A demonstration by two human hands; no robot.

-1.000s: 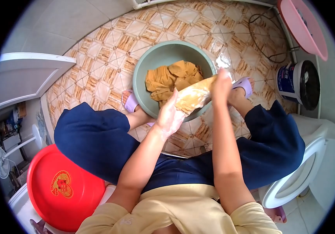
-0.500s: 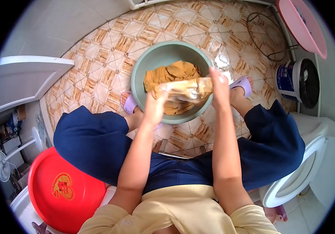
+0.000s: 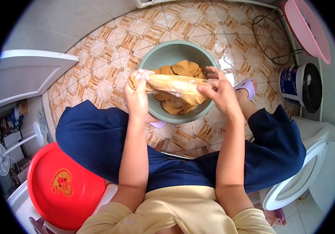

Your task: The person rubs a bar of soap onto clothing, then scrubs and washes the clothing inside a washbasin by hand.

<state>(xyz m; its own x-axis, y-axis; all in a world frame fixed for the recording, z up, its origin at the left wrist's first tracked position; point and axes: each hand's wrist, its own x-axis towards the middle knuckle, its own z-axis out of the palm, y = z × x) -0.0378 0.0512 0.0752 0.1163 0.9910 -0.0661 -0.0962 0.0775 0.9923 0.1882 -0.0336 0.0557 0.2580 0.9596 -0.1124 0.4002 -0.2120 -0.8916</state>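
Observation:
A soapy stretch of mustard-yellow cloth (image 3: 175,85) spans the gap between my two hands, above a grey-green basin (image 3: 154,62). My left hand (image 3: 138,90) grips its left end, with white suds around the fingers. At the other end, my right hand (image 3: 219,89) pinches the cloth between thumb and fingers. More of the mustard-yellow fabric (image 3: 181,102) lies bunched inside the basin below, partly hidden by the raised stretch.
The basin stands on a patterned tile floor (image 3: 136,27), wet at its right. A red basin (image 3: 85,199) is at lower left, a toilet (image 3: 311,171) at lower right. A dark-blue bucket (image 3: 292,84) and pink basin (image 3: 313,35) stand at right.
My left hand has moved left and slightly up, widening the gap between my hands. The cloth is now stretched longer and lies flatter. My right hand has turned, with its fingers now pointing left.

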